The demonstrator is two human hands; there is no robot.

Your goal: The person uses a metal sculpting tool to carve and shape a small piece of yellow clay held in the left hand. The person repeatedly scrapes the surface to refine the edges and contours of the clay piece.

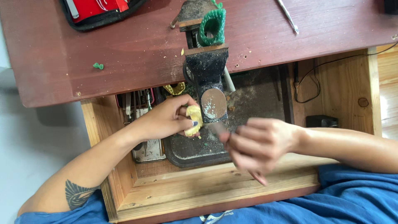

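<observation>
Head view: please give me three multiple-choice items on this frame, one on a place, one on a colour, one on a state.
1. Where does the green ring-shaped piece sit?
A. on the desktop behind the bench pin
B. in the open drawer
C. in the red case

2. What colour is the piece held in the left hand?
A. blue
B. yellow
C. black

3. How does the right hand look?
A. sharp and lying flat
B. motion-blurred, gripping a thin tool
C. out of view

Answers: 1 A, it stands on the red-brown desktop; 2 B, the yellow piece shows between the fingers; 3 B, the hand is smeared around a thin tool.
</observation>
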